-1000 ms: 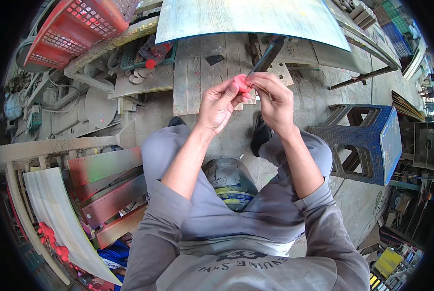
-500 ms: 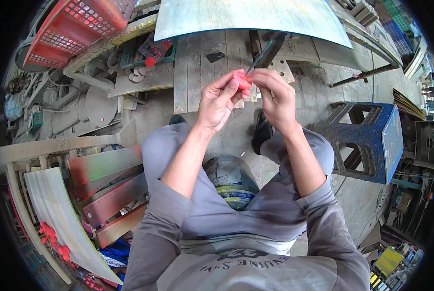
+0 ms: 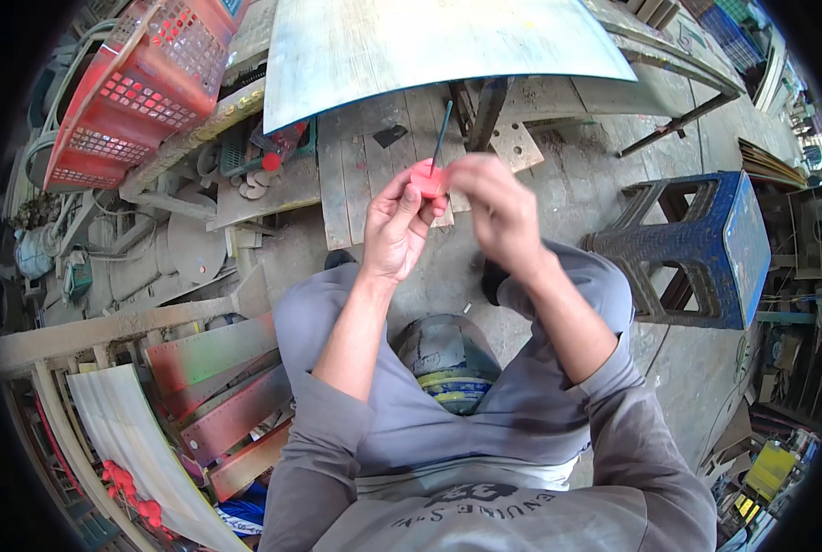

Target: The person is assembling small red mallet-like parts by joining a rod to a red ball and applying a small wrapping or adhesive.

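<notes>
Between the thumb and fingers of my left hand (image 3: 395,237) is a small, roundish pinkish-red piece (image 3: 426,182). A thin dark rod (image 3: 442,131) stands up from its top, leaning slightly away to the right. My left hand is closed on the piece, out in front of my knees. Close beside it on the right is my right hand (image 3: 505,216), its fingers smeared by motion, so I cannot make out whether they hold anything. The rod's upper part is free of both hands.
A pale board (image 3: 439,46) lies across the far side, above a low plank surface (image 3: 347,175). A red perforated basket (image 3: 144,97) hangs at far left. The blue stool (image 3: 696,244) stands right. A bucket-like container (image 3: 448,354) sits between my legs. Red pieces (image 3: 126,488) rest on a board at lower left.
My right hand has come off the rod and piece and now blurs beside them. The piece has moved slightly nearer and left, and its rod stands more upright.
</notes>
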Tool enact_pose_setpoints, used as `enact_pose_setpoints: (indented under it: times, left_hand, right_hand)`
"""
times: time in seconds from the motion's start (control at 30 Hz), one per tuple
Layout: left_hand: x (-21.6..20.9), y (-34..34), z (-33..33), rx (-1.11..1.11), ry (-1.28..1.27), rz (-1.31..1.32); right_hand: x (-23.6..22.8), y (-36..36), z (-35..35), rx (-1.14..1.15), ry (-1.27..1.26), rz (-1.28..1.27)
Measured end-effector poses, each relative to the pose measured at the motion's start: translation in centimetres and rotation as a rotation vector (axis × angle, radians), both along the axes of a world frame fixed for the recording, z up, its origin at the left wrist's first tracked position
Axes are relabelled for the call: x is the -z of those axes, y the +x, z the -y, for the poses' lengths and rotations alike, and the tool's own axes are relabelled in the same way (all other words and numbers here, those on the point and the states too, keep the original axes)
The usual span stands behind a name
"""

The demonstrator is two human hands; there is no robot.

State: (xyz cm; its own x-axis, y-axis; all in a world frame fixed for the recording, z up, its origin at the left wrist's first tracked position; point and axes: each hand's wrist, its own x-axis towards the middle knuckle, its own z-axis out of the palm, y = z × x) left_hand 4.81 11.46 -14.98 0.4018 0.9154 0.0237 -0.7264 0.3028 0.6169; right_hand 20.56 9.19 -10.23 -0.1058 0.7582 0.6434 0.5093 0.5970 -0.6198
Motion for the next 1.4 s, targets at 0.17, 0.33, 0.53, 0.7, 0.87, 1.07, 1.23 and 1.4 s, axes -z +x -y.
enact_pose_setpoints:
  times: [0.17, 0.33, 0.53, 0.7, 0.87, 1.07, 1.23, 1.4]
  left_hand:
    - [-0.7, 0.1, 0.3, 0.110, 0.012, 0.097]
    - [-1.2, 0.9, 0.3, 0.074, 0.109, -0.028]
    - [-0.4, 1.2, -0.1, -0.075, 0.171, -0.191]
    - [-0.5, 1.4, 0.0, -0.181, 0.183, -0.262]
    - [-0.1, 1.7, 0.1, -0.140, 0.207, -0.313]
    - [-0.5, 1.3, 0.6, 0.027, 0.145, -0.317]
    - [0.5, 1.2, 0.1, 0.049, 0.091, -0.305]
    - [0.7, 1.4, -0.3, -0.071, 0.210, -0.442]
  right_hand:
    - [1.4, 2.0, -0.8, 0.194, -0.501, -0.597]
    - [0.6, 2.4, -0.4, -0.058, -0.717, -1.009]
    - [0.9, 2.9, -0.8, 0.018, -0.600, -0.805]
    - [0.3, 2.4, -0.3, -0.119, -0.680, -1.052]
    - [1.6, 2.5, -0.4, -0.188, -0.752, -0.906]
    - [0.7, 2.8, -0.4, -0.138, -0.871, -0.875]
    - [1.5, 2.4, -0.3, -0.034, -0.818, -0.558]
    - [1.5, 1.9, -0.2, 0.036, -0.577, -0.288]
